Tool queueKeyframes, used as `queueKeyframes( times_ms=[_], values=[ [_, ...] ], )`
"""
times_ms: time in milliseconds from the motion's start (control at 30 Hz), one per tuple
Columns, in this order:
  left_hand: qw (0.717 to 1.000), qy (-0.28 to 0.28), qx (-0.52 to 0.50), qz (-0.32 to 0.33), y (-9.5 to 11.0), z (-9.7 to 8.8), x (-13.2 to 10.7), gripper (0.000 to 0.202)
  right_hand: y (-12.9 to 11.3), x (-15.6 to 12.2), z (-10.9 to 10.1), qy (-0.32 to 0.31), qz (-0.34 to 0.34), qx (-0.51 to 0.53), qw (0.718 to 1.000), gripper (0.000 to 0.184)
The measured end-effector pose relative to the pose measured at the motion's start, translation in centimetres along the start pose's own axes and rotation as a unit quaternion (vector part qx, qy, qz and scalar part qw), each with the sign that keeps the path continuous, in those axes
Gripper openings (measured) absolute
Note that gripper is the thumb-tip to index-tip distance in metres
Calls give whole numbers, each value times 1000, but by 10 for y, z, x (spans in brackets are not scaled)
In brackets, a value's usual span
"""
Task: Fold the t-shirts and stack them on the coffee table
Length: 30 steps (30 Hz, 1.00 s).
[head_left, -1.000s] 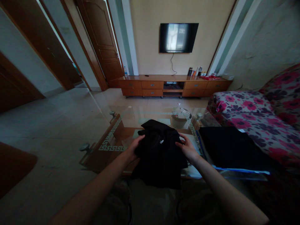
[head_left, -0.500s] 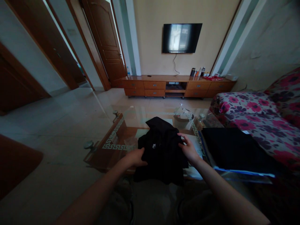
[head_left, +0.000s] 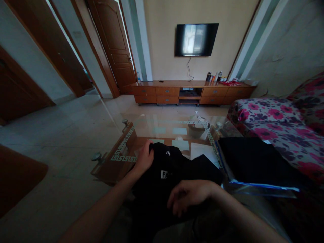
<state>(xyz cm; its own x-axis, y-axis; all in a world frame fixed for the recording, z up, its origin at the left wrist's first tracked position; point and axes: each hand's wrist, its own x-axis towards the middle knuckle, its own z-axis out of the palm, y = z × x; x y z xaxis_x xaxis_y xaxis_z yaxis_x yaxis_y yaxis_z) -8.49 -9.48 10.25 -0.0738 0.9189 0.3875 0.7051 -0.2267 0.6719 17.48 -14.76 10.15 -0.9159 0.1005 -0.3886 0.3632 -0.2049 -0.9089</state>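
A black garment [head_left: 157, 189] with white lettering and a small white logo is spread loosely over the near edge of the glass coffee table [head_left: 126, 148] and hangs down toward my lap. My left hand [head_left: 144, 158] is closed on its upper left edge, thumb and fingers pinching the cloth. Over the lower middle of the garment, just below the printed letters, my right hand [head_left: 189, 195] hovers or rests with loosely bent fingers apart. Whether those fingertips touch the fabric is hard to see in the dark.
Folded black cloth [head_left: 253, 162] lies on a blue-edged clear package at the right. Beyond it stands a flower-patterned sofa [head_left: 273, 114]. A low wooden cabinet [head_left: 167, 91] runs along the far wall beneath a television [head_left: 196, 39]. White paper [head_left: 199, 150] shows near the table's right side.
The garment has been opened out lower and wider, showing more lettering. My left hand rose to its upper edge; my right hand let go of the right side and came down toward the middle.
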Motion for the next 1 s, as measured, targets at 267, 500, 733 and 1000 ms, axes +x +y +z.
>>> queueKeyframes(
  times_ms=[267, 500, 733, 1000],
  values=[
    [999, 28, -41, 17, 9, 3, -3, 28, 28, -14, -59, 596, -76, -291, 744, 37],
    [997, 49, -50, 26, 7, 2, -4, 27, 35, -15, -45, 446, 6, -275, 851, 65],
    [996, 35, -53, 56, 16, -3, -8, 26, 32, -12, -35, 326, 49, -244, 912, 84],
    [995, 40, -62, 66, 12, -1, -10, 28, 38, -2, -48, 544, -6, -391, 742, 30]
  ],
)
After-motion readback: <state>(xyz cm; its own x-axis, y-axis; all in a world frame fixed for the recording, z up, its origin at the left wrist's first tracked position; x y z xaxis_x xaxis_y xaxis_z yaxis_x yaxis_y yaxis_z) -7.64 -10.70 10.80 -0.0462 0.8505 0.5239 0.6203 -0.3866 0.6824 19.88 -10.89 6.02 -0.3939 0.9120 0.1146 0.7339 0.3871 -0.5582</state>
